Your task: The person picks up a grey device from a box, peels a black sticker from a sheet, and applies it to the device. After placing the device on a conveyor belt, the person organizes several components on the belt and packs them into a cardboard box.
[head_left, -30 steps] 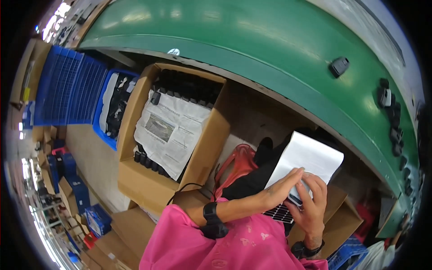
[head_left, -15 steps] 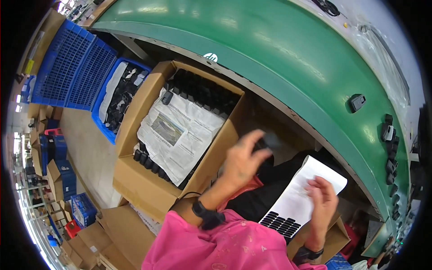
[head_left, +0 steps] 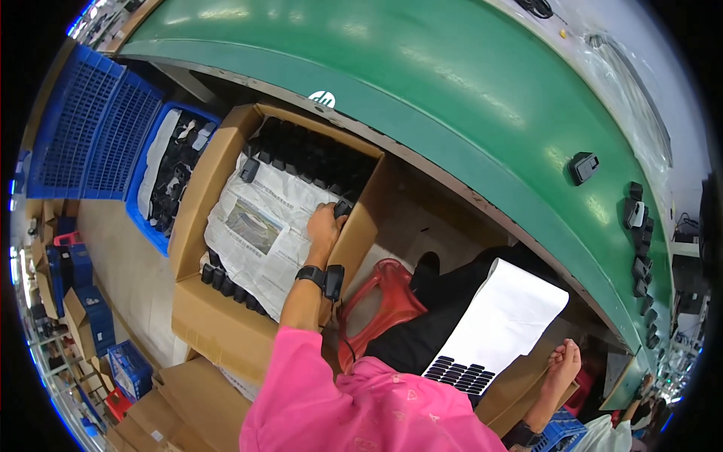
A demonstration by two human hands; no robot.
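My left hand reaches into the cardboard box, its fingers closed around a small black plastic part near the right inner wall. Beneath it a crumpled printed paper sheet covers part of the contents, with rows of similar black parts along the far side. One loose black part lies on that paper. A white label sheet with rows of black stickers rests across my lap. To the right of this sheet, my right hand hangs with curled fingers; whether anything is between them is hidden.
A green workbench curves along the far side, carrying a black device and a row of black parts at the right. Blue crates stand left of the box. A red stool is between box and lap.
My left hand has gone left and into the box with the black part. My right hand has left the label sheet and moved right and down.
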